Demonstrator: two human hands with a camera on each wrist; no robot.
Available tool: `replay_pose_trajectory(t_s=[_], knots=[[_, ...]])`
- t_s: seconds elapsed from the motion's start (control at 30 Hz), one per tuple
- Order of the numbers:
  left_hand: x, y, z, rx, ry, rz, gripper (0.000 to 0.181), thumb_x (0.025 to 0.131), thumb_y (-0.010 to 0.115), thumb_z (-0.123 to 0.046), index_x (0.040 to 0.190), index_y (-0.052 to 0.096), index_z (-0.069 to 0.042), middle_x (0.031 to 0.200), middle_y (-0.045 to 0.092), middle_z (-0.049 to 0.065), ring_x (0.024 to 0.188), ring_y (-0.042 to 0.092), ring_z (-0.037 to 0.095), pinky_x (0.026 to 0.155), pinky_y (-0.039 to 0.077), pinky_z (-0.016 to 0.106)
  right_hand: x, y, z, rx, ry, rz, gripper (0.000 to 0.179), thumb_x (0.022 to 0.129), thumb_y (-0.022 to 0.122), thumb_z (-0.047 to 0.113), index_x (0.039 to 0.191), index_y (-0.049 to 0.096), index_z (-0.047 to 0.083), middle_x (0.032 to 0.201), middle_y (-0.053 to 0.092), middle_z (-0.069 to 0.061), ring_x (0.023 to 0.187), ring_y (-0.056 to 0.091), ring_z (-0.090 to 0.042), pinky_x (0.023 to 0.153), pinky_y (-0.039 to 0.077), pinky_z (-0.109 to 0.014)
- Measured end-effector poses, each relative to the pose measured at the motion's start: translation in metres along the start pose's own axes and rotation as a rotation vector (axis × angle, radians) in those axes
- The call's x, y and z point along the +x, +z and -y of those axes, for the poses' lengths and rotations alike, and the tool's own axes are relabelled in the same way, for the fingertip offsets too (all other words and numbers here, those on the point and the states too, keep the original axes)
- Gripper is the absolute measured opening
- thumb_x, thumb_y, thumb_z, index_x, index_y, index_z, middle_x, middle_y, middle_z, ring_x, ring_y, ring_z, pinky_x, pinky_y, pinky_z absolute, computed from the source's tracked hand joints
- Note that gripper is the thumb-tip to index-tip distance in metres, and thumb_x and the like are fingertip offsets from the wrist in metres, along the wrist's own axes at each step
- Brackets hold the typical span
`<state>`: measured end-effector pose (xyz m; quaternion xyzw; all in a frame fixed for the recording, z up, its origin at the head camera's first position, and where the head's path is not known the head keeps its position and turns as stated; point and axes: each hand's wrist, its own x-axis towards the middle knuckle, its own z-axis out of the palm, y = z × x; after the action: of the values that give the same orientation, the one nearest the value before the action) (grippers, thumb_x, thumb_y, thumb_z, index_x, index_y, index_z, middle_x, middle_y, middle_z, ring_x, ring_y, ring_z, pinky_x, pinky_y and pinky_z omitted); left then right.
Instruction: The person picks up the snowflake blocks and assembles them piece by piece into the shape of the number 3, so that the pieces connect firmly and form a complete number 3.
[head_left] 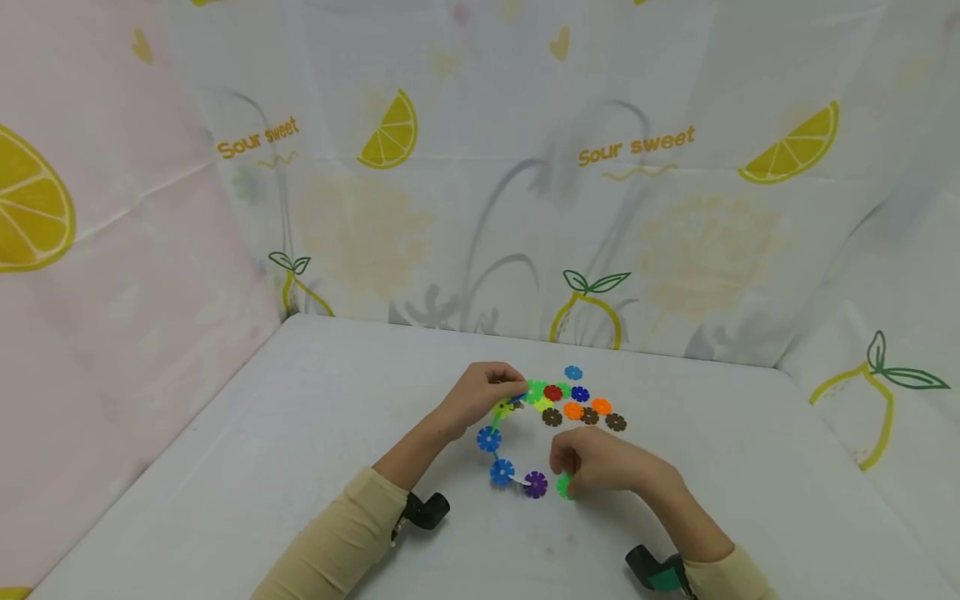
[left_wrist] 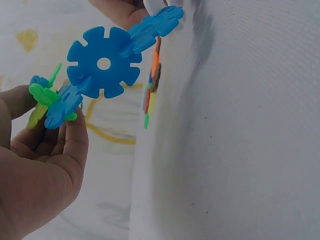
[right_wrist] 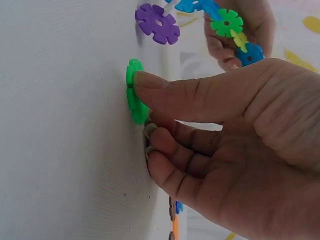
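My left hand (head_left: 480, 396) pinches one end of a chain of slotted plastic snowflake discs, held up off the table. In the left wrist view, green and yellow discs sit at the fingers, and a large blue disc (left_wrist: 120, 75) links on beyond them. A white disc, seen edge-on, joins the chain to a purple disc (head_left: 536, 484) at its far end. To the right of the purple disc, my right hand (head_left: 603, 461) pinches a loose green disc (right_wrist: 133, 95) low at the tabletop, thumb on its face. The fingers behind that disc are partly hidden.
Beyond the hands lies a loose group of discs: brown (head_left: 552, 417), orange (head_left: 602, 406), red (head_left: 552, 392) and several others. A light blue disc (head_left: 573, 372) lies farthest back. Printed cloth walls (head_left: 480, 208) surround the white table (head_left: 300, 400) at the back and sides.
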<state>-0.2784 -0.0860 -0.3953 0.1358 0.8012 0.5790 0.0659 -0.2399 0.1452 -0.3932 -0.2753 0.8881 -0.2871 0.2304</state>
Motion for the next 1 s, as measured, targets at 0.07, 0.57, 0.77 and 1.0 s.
replay_pose_trajectory(t_s=[0.07,0.57,0.77,1.0], knots=[[0.000,0.000,0.000,-0.005,-0.001,0.000,0.022,0.096,0.065,-0.030,0.103,0.073,-0.011,0.095,0.071,0.003,0.086,0.062,0.014,0.080,0.050,0.027,0.000,0.000,-0.001,-0.001,-0.002,0.004,0.023,0.075,0.082,0.003,0.089,0.066,0.014,0.083,0.060,-0.003,0.081,0.053,-0.020,0.070,0.048,-0.031],[0.000,0.002,0.001,-0.026,0.013,-0.009,0.018,0.097,0.063,-0.025,0.102,0.072,-0.010,0.095,0.071,0.005,0.084,0.063,0.012,0.078,0.051,0.026,-0.001,0.003,0.009,-0.060,0.037,-0.039,0.025,0.073,0.081,-0.002,0.087,0.064,0.011,0.079,0.058,-0.002,0.078,0.052,-0.018,0.068,0.048,-0.028],[0.000,0.002,0.002,-0.042,0.009,0.003,0.019,0.097,0.063,-0.025,0.103,0.071,-0.009,0.095,0.071,0.006,0.083,0.065,0.012,0.078,0.052,0.026,0.001,0.003,0.007,-0.051,0.057,-0.039,0.025,0.073,0.082,0.000,0.084,0.062,0.011,0.079,0.056,-0.003,0.079,0.051,-0.018,0.068,0.047,-0.030],[0.001,0.003,0.003,-0.034,0.018,0.003,0.019,0.097,0.063,-0.025,0.103,0.071,-0.009,0.094,0.071,0.006,0.083,0.064,0.013,0.077,0.051,0.027,0.002,0.003,0.006,-0.045,0.053,-0.067,0.025,0.075,0.077,-0.005,0.087,0.062,0.011,0.078,0.056,-0.003,0.078,0.052,-0.019,0.067,0.048,-0.030]])
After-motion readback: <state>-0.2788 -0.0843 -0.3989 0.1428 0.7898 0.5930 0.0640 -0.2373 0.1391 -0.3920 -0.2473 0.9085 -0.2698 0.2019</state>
